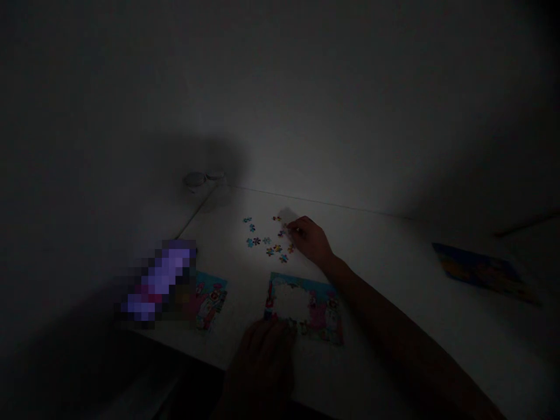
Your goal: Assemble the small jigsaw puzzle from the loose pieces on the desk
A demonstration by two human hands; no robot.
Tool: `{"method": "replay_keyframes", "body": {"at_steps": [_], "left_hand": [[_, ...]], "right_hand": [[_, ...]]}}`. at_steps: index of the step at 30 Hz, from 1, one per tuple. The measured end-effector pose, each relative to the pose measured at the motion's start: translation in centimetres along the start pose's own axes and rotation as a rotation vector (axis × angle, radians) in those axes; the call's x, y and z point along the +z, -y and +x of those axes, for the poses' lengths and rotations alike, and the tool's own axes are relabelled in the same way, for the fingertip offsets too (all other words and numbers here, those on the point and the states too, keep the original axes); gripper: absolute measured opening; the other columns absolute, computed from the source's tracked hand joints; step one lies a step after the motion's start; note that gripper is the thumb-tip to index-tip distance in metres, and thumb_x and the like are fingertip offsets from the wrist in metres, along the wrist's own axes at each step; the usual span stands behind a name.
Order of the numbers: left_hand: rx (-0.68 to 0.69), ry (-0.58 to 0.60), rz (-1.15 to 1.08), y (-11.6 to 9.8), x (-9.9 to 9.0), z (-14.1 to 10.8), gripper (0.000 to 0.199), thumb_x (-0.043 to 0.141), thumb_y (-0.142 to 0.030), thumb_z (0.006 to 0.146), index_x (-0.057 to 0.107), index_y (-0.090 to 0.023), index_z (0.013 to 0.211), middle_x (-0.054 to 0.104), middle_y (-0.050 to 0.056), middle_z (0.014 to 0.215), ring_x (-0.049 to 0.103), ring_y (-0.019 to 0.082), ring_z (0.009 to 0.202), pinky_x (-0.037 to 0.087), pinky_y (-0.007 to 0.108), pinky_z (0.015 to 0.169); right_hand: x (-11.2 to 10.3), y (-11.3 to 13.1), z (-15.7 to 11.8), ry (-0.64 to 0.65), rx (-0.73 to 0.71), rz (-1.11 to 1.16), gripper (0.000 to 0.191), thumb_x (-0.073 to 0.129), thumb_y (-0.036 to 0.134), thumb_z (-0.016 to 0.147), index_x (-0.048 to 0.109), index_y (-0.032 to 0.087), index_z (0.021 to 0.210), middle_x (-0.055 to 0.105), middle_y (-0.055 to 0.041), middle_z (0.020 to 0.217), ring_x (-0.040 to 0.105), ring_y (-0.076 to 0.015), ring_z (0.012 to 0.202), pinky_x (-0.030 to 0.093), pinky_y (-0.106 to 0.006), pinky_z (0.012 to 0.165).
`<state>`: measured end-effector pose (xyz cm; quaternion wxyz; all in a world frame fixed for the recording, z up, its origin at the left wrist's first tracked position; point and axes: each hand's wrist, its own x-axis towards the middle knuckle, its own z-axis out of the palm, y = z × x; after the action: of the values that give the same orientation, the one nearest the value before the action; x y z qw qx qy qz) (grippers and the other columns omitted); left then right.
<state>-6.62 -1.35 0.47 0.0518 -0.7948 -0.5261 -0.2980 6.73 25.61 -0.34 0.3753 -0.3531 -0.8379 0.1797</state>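
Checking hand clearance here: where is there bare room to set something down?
Bare white tabletop lies between the right hand and the printed card at far right. It is crowded around the loose jigsaw pieces and the part-built puzzle by the left hand.

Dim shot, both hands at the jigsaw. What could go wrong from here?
The left hand is at the lower edge of the part-built jigsaw, so a slip might shift joined pieces. The right hand is among the loose pieces and could scatter them. The light is very dim, so colours may be misread when matching.
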Motion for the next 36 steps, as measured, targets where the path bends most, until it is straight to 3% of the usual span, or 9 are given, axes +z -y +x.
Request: {"method": "replay_keyframes", "body": {"at_steps": [7,14,20,30,36], "left_hand": [[-0.011,0.022,0.002,-0.2,-0.3,-0.1,0.036,0.042,-0.017,0.094,0.061,-0.018,0.125,0.066,0.007,0.119,0.058,0.022,0.109,0.052,0.038,0.093],[-0.003,-0.023,0.026,0.0,0.2,-0.3,0.035,0.044,-0.02,0.095,0.062,-0.019,0.124,0.066,0.007,0.117,0.058,0.02,0.109,0.051,0.036,0.096],[0.009,-0.041,0.027,0.4,0.7,-0.5,0.034,0.045,-0.023,0.096,0.063,-0.019,0.124,0.067,0.006,0.116,0.057,0.02,0.111,0.048,0.035,0.1],[0.015,-0.012,0.101,0.6,1.9,-1.3,0.036,0.046,-0.02,0.093,0.063,-0.022,0.125,0.07,0.003,0.114,0.059,0.019,0.112,0.043,0.034,0.105],[0.039,0.002,0.163,1.3,1.5,-1.4,0.034,0.052,-0.023,0.091,0.063,-0.024,0.123,0.068,0.005,0.117,0.059,0.019,0.115,0.046,0.035,0.105]], "right_hand": [[-1.4,-0.7,-0.4,-0.16,0.226,0.139,0.021,0.052,0.021,0.074,0.069,0.02,0.087,0.062,-0.0034,0.08,0.057,-0.0163,0.067,0.046,-0.029,0.065],[-3.8,-1.9,-3.1,-0.12,0.361,0.102,0.022,0.051,0.025,0.072,0.068,0.02,0.085,0.063,-0.0022,0.078,0.056,-0.0168,0.068,0.046,-0.03,0.066],[-3.8,-1.4,-3.6,-0.013,0.281,0.076,0.026,0.048,0.021,0.074,0.066,0.02,0.093,0.065,-0.0038,0.086,0.058,-0.0172,0.073,0.046,-0.03,0.069],[-3.7,-1.3,-3.2,0.127,0.194,-0.033,0.013,0.05,0.016,0.081,0.062,0.021,0.081,0.064,-0.0037,0.086,0.06,-0.0181,0.081,0.046,-0.031,0.076],[-3.6,-1.4,-3.1,0.105,0.186,-0.077,0.015,0.05,0.016,0.083,0.064,0.02,0.088,0.063,-0.0055,0.09,0.06,-0.0198,0.087,0.047,-0.032,0.079]]}}
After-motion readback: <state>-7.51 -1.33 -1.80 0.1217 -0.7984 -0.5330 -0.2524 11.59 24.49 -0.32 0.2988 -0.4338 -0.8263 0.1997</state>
